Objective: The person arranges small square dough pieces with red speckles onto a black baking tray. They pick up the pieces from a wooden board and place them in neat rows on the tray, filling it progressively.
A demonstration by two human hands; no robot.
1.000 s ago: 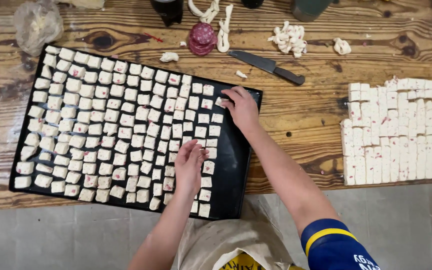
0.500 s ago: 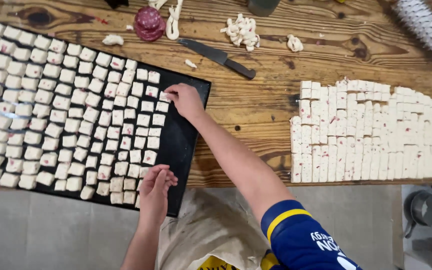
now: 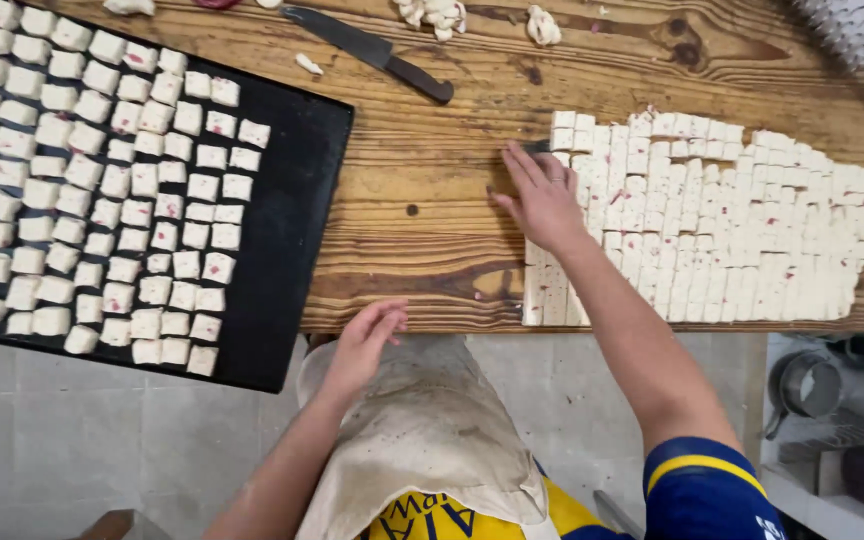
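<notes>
Touching white pink-flecked cut slab [image 3: 712,220] | right hand [image 3: 542,200] | grip unclear

Black-handled knife [image 3: 372,50], dough scraps [image 3: 432,14]

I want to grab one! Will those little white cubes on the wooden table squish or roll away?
The white cubes look soft, so pinching probably dents them. Flat sides mean they likely won't roll. Packed tight beside the right hand, they may stick together.
</notes>
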